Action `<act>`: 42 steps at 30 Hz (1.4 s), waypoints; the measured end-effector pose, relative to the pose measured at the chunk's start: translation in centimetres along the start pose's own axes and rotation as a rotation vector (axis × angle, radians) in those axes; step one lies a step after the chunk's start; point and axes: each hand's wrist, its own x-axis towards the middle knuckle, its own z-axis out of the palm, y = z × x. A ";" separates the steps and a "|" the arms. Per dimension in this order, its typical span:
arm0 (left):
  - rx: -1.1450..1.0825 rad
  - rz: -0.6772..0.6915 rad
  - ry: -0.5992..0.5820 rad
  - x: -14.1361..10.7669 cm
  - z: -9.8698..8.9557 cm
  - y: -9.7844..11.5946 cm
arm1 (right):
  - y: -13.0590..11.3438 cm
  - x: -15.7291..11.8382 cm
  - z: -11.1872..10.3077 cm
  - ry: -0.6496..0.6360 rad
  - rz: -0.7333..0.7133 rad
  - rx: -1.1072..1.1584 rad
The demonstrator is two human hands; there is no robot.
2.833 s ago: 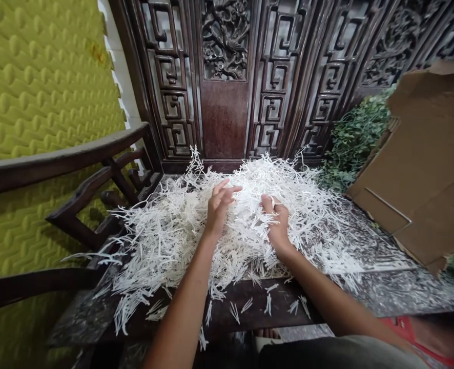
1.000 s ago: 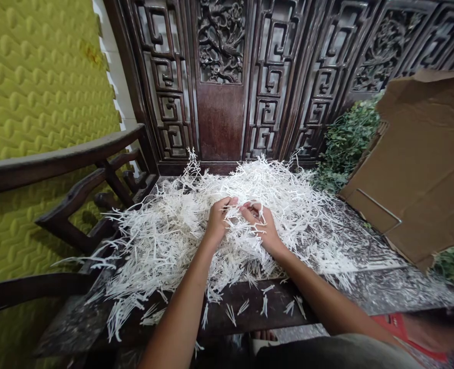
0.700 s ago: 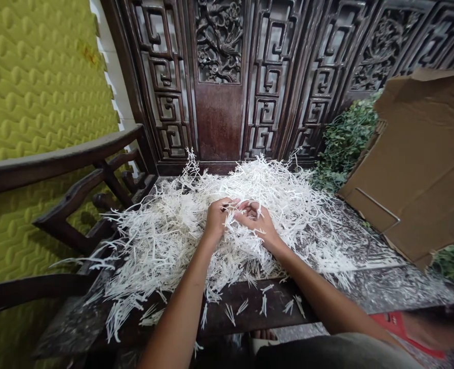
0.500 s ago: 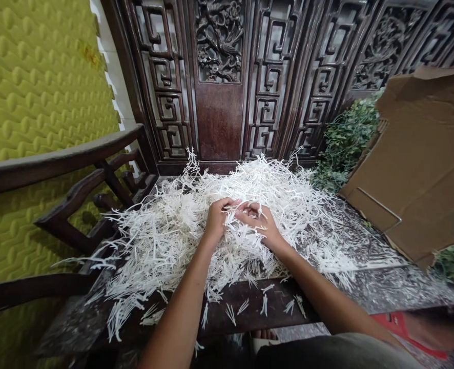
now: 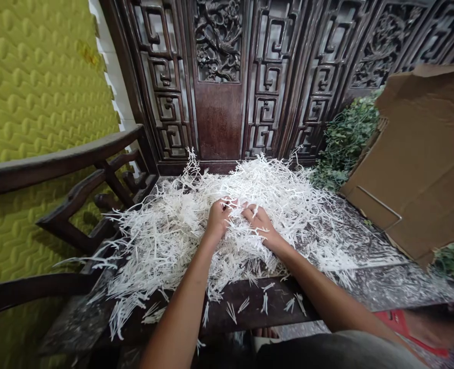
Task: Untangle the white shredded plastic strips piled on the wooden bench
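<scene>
A broad heap of white plastic branch pieces (image 5: pixel 173 230), thin and forked like bare twigs, covers the bench seat. Both my hands are at the middle of this heap, a small gap between them. My left hand (image 5: pixel 220 218) is closed, its fingers curled round a white plastic branch (image 5: pixel 229 203). My right hand (image 5: pixel 261 223) is closed too, fingertips pinched on a white plastic branch among the strands. The exact ends of the pieces in my fingers are lost against the white pile.
A carved dark wood backrest (image 5: pixel 217 120) rises behind the heap. The wooden armrest (image 5: pixel 65 148) stands left, before a yellow padded wall (image 5: pixel 38 77). At right, a cardboard sheet (image 5: pixel 419 164) leans by green artificial foliage (image 5: pixel 346 136). Loose sprigs (image 5: pixel 264 302) lie along the front edge.
My hands have drawn slightly apart; before, their fingers met over the white pieces. The heap looks the same.
</scene>
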 end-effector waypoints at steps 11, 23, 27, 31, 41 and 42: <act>0.011 -0.040 0.008 0.4 -1.3 -0.9 | -1.5 -0.9 0.3 -0.121 -0.217 -0.122; -0.035 -0.063 0.200 0.6 -1.0 0.5 | 0.5 0.1 0.0 -0.021 -0.063 0.000; 0.220 0.072 0.103 -0.1 -1.0 2.4 | 0.0 0.0 0.1 0.025 -0.023 -0.029; 0.365 0.028 -0.108 -0.5 -1.6 4.2 | -1.4 -0.2 0.3 0.103 -0.029 -0.021; 0.063 -0.066 -0.093 0.8 -6.4 2.8 | -3.2 2.4 5.1 -0.045 -0.082 0.071; 0.040 -0.081 -0.054 0.6 -7.1 2.2 | -2.7 2.4 5.6 -0.072 -0.078 0.029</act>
